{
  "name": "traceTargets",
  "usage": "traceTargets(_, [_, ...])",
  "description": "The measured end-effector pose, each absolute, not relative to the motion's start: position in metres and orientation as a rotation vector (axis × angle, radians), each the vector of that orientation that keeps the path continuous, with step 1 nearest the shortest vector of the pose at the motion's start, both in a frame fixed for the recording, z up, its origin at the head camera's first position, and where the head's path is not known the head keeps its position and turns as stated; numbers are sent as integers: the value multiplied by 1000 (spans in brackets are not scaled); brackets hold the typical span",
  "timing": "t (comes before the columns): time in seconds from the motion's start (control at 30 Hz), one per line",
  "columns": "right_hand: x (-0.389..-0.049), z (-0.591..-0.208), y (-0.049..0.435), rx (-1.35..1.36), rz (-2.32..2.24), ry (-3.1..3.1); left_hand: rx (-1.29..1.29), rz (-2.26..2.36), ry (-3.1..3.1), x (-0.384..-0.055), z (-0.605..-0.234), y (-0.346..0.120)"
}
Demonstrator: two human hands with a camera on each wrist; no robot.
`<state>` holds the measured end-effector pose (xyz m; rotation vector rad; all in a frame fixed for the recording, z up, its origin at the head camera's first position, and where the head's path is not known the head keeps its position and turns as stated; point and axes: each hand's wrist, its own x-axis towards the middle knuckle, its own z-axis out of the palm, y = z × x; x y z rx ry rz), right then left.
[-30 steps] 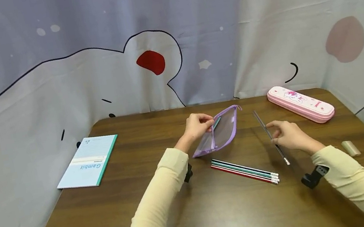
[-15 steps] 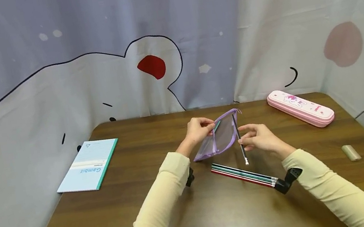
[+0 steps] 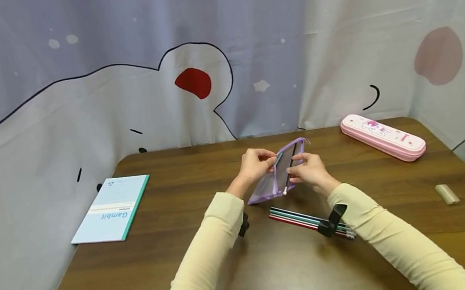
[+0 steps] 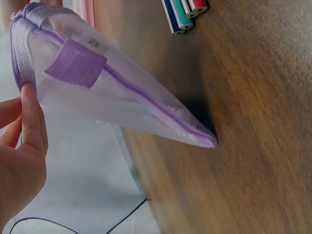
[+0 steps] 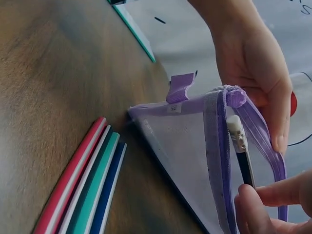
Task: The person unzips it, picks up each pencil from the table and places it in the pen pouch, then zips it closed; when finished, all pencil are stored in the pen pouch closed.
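My left hand (image 3: 256, 162) pinches the rim of a purple-edged mesh zip pouch (image 4: 136, 92), which stands tilted on the table with its mouth spread. Between thumb and fingers, my right hand (image 3: 310, 171) holds a dark pencil (image 5: 245, 165) with a white eraser end, lying at the pouch's opening between the two zipper edges. A teal item (image 3: 279, 158) shows at the pouch beside my left fingertips. Several striped pencils (image 3: 289, 217) in red, green and dark blue lie side by side in front of the pouch, partly hidden under my right wrist's camera.
On the wooden table (image 3: 154, 283), a notebook (image 3: 111, 210) with a green edge lies at the left. A pink pencil case (image 3: 382, 136) sits at the back right, and an eraser (image 3: 447, 194) lies near the right edge. A printed curtain (image 3: 245, 59) hangs behind.
My right hand has carried the dark pencil leftward from the right of the pouch to its opening. My left hand has kept its pinch on the pouch rim.
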<state>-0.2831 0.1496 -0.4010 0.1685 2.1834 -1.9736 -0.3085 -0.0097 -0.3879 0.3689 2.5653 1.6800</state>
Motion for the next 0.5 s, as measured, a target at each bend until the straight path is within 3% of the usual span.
traceTargets(0.5, [-285,-405,134,153,-1691,2519,402,1690,2548,-305,-388,-6])
